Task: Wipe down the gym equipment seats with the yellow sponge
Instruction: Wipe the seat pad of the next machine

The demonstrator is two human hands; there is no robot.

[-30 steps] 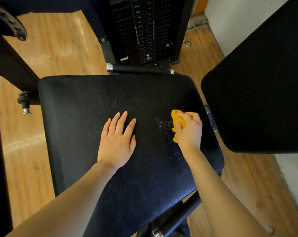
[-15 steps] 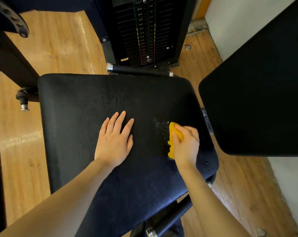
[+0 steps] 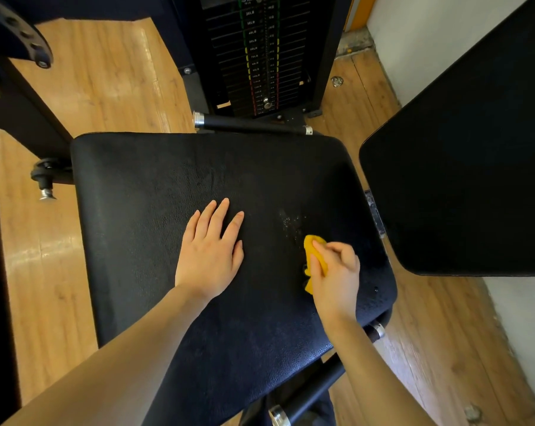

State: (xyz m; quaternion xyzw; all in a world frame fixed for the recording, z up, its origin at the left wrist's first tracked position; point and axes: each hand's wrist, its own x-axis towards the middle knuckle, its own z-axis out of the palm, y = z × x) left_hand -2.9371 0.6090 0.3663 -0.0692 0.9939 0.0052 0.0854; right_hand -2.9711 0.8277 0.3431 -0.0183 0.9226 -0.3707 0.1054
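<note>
Head view: right hand (image 3: 335, 278), fingers (image 3: 341, 252) curled round the sponge (image 3: 314, 252), has dragged it back toward the seat's (image 3: 155, 186) near right edge, leaving wet specks (image 3: 290, 221) beyond. Left hand (image 3: 209, 250) stays flat, fingers spread. Most of the seat looks unwiped.

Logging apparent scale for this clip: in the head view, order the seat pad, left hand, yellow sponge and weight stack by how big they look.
1. seat pad
2. weight stack, though it sits farther away and is cropped at the top
3. left hand
4. yellow sponge, mostly covered by the right hand
</note>
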